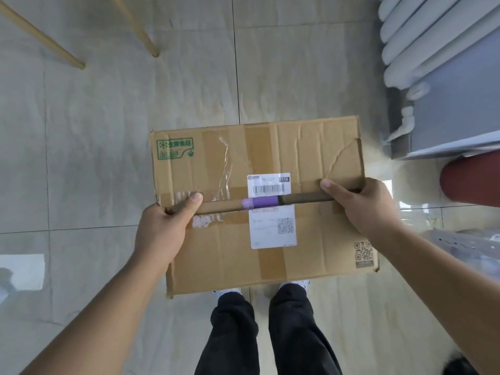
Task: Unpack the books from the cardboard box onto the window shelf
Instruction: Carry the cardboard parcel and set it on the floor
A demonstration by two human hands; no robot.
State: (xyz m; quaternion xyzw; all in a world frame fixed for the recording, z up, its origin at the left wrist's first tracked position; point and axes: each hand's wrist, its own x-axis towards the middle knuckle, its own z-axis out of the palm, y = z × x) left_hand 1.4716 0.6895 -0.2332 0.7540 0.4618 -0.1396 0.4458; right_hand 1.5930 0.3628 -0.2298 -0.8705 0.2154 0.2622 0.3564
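Cardboard box (216, 255), creased, taped, labelled; left hand (162, 226) and right hand (365, 205) grip its seam.

The closed flaps of the cardboard box (297, 147) are concealing its contents. Fingers of the left hand (162, 226) and right hand (365, 207) are disappearing into the centre seam. The shipping label (272, 228) is bearing print too small to read. The radiator (422, 36) is running off the right edge.
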